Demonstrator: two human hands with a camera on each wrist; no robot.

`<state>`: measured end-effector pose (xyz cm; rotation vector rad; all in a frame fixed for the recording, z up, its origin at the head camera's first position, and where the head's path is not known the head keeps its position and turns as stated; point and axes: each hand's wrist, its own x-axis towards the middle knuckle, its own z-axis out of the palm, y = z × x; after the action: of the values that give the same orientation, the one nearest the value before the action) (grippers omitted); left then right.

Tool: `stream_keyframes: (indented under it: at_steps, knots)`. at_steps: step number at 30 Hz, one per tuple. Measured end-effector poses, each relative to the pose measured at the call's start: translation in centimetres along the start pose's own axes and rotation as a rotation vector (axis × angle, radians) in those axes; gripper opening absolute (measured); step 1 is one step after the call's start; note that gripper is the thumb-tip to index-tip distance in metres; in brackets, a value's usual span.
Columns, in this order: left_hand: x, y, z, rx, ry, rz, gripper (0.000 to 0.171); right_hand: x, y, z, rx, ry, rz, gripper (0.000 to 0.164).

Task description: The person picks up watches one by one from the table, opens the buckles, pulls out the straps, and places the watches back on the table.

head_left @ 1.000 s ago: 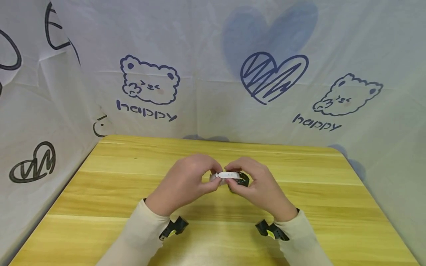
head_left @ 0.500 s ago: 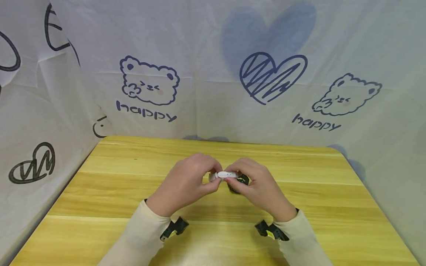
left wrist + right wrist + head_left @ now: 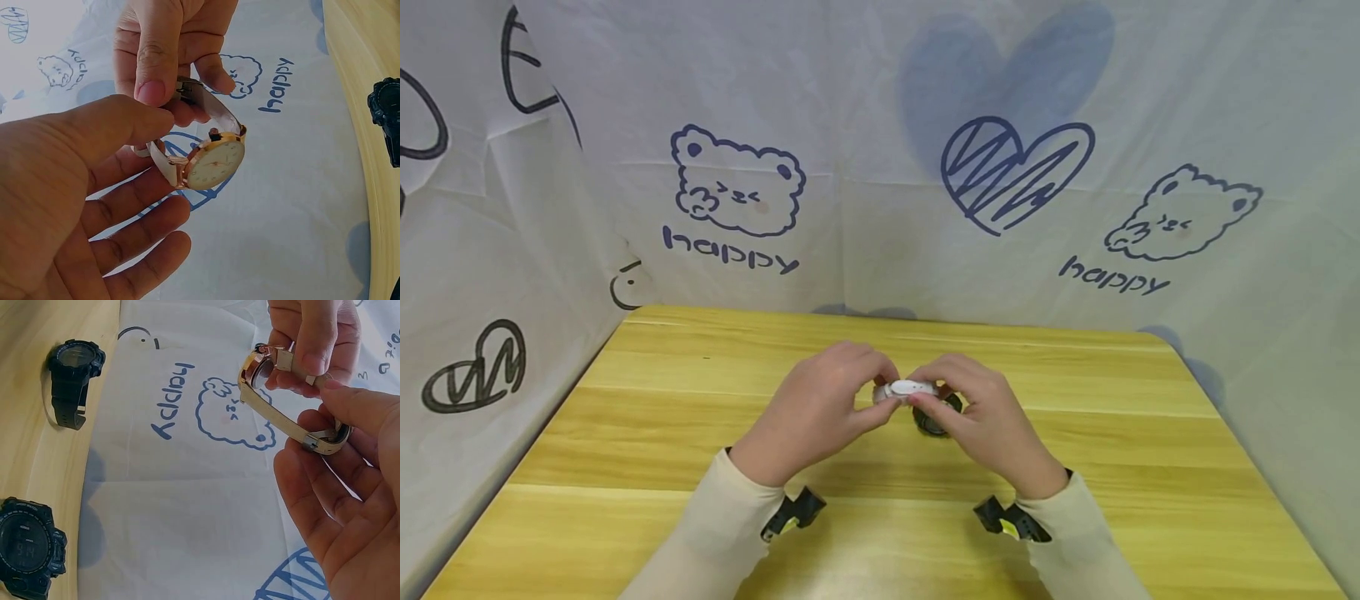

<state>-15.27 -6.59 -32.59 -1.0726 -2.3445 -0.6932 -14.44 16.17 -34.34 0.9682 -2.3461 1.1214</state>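
Observation:
Both hands hold a wristwatch (image 3: 912, 388) with a white strap and rose-gold case above the table. My left hand (image 3: 820, 408) pinches one part of the strap between thumb and forefinger, its other fingers loosely bent in the left wrist view. From the other side, my right hand (image 3: 973, 408) pinches the strap near the buckle (image 3: 310, 442). The strap is bent into a loop. The pale dial (image 3: 215, 165) hangs below the fingers in the left wrist view. Fingertips hide where the two strap parts meet.
On the wooden table (image 3: 625, 433) a black watch (image 3: 934, 418) lies below the right hand. The right wrist view shows it along with a larger black digital watch (image 3: 28, 547). A white cloth (image 3: 865, 242) with drawings hangs behind the table.
The white strap has tilted slightly between the fingers, and less of its side with the holes shows. More of the black watch below is visible. Both arms stay nearly still.

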Motion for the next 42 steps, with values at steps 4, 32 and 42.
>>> stream_keyframes:
  at_steps: [4, 32, 42]
  knots:
    - [0.06, -0.13, -0.09, -0.012, -0.013, -0.027, 0.009, 0.01, 0.09, -0.14, -0.019, 0.011, 0.011, 0.014]
    - [0.11, 0.10, -0.01, -0.059, -0.020, 0.016, 0.018, -0.11, 0.60, -0.34, 0.010, -0.006, -0.039, 0.021]
    - [-0.12, 0.15, -0.16, -0.043, 0.018, 0.070, 0.020, -0.11, 0.48, -0.30, 0.031, 0.003, -0.072, 0.019]
